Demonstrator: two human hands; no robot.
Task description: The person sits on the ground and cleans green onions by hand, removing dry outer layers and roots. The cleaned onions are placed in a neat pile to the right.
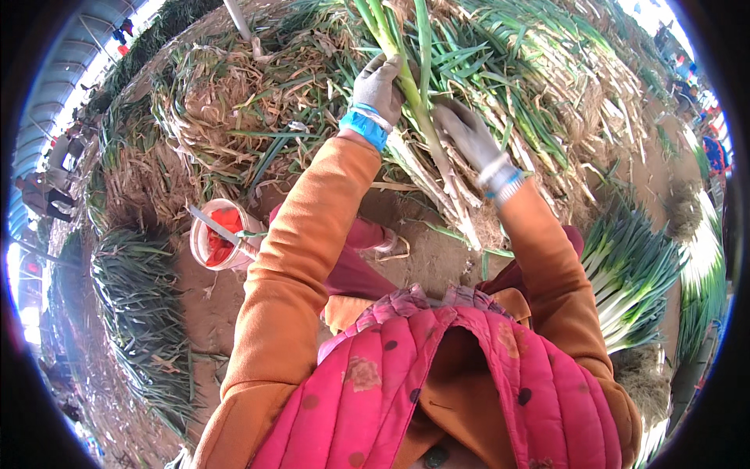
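My left hand (pixel 379 89), in a grey work glove, grips a long green onion (pixel 415 99) below its green leaves. The onion's pale stem slants down towards me, its root end above the soil. Close beside the stem on its right, my gloved right hand (pixel 467 132) is blurred; whether its fingertips hold a part of the plant is hard to tell. Under both hands lie more green onions (pixel 422 176) with dry outer leaves and roots.
A white bucket (pixel 198 246) with red material inside stands left, a knife (pixel 214 223) across its rim. Trimmed leaves and husks (pixel 217 105) are heaped beyond. Cleaned green onions (pixel 630 281) lie at right, a leafy row (pixel 137 316) at left. A pole (pixel 237 20) rises ahead.
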